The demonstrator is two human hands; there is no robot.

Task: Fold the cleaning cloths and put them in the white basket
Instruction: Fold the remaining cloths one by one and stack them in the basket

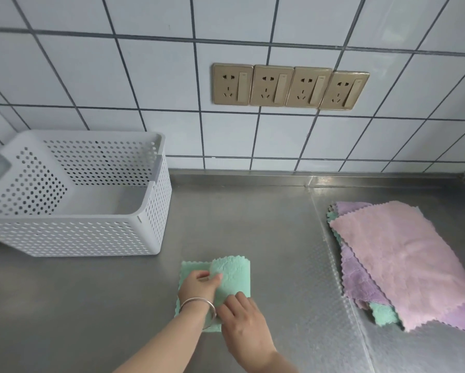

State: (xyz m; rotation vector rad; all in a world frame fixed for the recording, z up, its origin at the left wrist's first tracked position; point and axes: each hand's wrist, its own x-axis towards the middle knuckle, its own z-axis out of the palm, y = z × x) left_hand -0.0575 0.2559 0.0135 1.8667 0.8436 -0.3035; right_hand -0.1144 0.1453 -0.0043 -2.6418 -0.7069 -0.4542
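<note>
bare counter (266, 224) between white basket (91, 238) and cloth pile (403, 259), basket top open

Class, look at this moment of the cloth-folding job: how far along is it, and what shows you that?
Barely begun. Done: nothing yet, since the white basket shows no cloth inside. In hand: the left hand and right hand are folding the green cloth on the steel counter. Left: finish it, put it in the basket, then fold the pile of pink, purple and green cloths at the right.

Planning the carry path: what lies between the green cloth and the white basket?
Head view: only bare steel counter between green cloth and white basket.
</note>
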